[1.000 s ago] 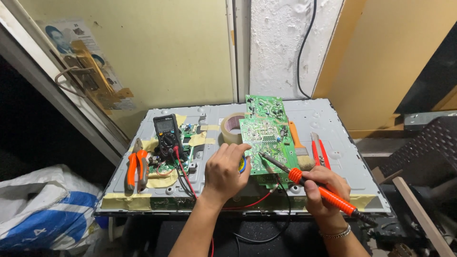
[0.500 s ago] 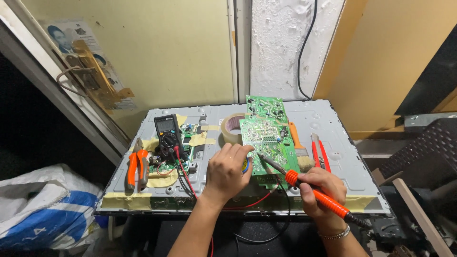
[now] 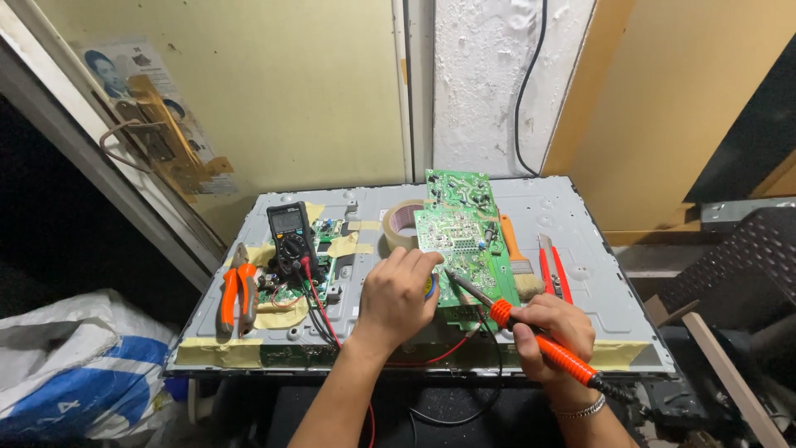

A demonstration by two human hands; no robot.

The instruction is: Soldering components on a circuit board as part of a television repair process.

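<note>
Two hands work over a green board [image 3: 461,241] lying on a grey metal panel [image 3: 580,249]. Our right hand [image 3: 554,332] is wrapped around an orange soldering iron [image 3: 531,336], its tip touching the board near the lower edge. Our left hand [image 3: 400,292] rests curled on the board's left edge, fingers bent together, pinching something small we cannot make out. Just behind the board sits a tape roll [image 3: 401,226]; a brush [image 3: 517,261] lies to its right. Farther left are a multimeter [image 3: 290,235] and orange pliers [image 3: 236,290].
</note>
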